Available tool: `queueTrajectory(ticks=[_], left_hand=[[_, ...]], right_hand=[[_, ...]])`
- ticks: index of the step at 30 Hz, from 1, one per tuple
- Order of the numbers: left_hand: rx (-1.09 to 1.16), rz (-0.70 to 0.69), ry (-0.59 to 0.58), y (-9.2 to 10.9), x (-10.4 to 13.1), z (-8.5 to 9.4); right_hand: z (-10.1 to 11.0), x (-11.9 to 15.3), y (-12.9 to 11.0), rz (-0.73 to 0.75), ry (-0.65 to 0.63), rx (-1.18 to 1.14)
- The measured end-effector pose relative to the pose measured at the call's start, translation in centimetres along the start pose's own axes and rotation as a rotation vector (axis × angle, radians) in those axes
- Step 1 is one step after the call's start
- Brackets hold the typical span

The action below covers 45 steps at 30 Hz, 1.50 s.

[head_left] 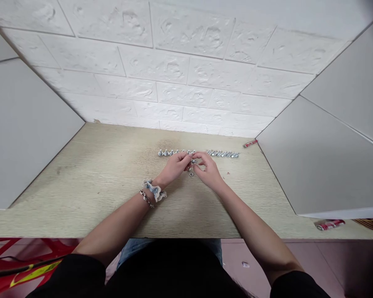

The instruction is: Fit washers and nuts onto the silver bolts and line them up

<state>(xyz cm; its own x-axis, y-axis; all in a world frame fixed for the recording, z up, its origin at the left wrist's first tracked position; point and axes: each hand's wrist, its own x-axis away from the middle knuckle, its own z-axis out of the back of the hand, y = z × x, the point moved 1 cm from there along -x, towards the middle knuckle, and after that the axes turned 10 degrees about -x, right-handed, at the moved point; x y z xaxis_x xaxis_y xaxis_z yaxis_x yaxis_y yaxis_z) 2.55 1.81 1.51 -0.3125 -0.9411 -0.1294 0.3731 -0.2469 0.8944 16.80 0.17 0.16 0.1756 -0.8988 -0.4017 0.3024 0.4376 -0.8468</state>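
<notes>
My left hand [176, 165] is closed, thumb and fingers pinching a small metal bolt [194, 162]. My right hand [209, 170] meets it from the other side, its thumb and forefinger curled around the bolt's free end. The fingers partly hide the bolt, so its exact shape is hard to make out. Just below the fingertips a small metal nut [191, 174] lies on the tabletop. Behind my left hand runs a row of upright bolts [166, 153]. Past my right fingers the line continues with several bolts lying tilted [224, 154].
The pale wooden table [112, 178] ends at a white brick-pattern wall [170, 91], with grey panels left [27, 120] and right [326, 153]. One red battery [250, 143] lies at the back right corner, another [330, 224] near the front right edge. A red stool [6, 248] stands at lower left.
</notes>
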Motion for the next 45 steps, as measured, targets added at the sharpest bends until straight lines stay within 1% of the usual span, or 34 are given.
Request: queueTrajectory(ticks=[5, 11, 17, 20, 23, 28, 32, 40, 43, 45], left_hand=[[0.020, -0.007, 0.007, 0.03, -0.03, 0.11], [0.011, -0.013, 0.000, 0.13, 0.03, 0.16], [-0.008, 0.002, 0.003, -0.08, 0.00, 0.10], [-0.021, -0.005, 0.008, 0.02, 0.05, 0.12], [-0.013, -0.007, 0.002, 0.20, 0.12, 0.09], [-0.006, -0.008, -0.006, 0.33, 0.09, 0.02], [-0.008, -0.004, 0.010, 0.24, -0.03, 0.13], [-0.018, 0.007, 0.014, 0.17, -0.07, 0.25], [-0.023, 0.003, 0.009, 0.25, 0.01, 0.24], [-0.026, 0.000, -0.001, 0.26, 0.04, 0.21]], right_hand=[[0.16, 0.01, 0.10, -0.050, 0.013, -0.059], [0.43, -0.40, 0.37, 0.012, 0.020, -0.048], [0.23, -0.26, 0.25, -0.049, 0.020, -0.083], [0.27, -0.14, 0.00, -0.047, 0.029, -0.058], [0.44, -0.19, 0.00, -0.049, 0.007, -0.034], [0.51, -0.39, 0.25, 0.021, -0.024, 0.031], [0.28, -0.33, 0.32, -0.015, -0.025, 0.056], [0.36, -0.17, 0.48, -0.024, 0.064, 0.051], [0.54, -0.20, 0.43, -0.032, 0.030, 0.036], [0.62, -0.28, 0.33, 0.004, -0.004, 0.025]])
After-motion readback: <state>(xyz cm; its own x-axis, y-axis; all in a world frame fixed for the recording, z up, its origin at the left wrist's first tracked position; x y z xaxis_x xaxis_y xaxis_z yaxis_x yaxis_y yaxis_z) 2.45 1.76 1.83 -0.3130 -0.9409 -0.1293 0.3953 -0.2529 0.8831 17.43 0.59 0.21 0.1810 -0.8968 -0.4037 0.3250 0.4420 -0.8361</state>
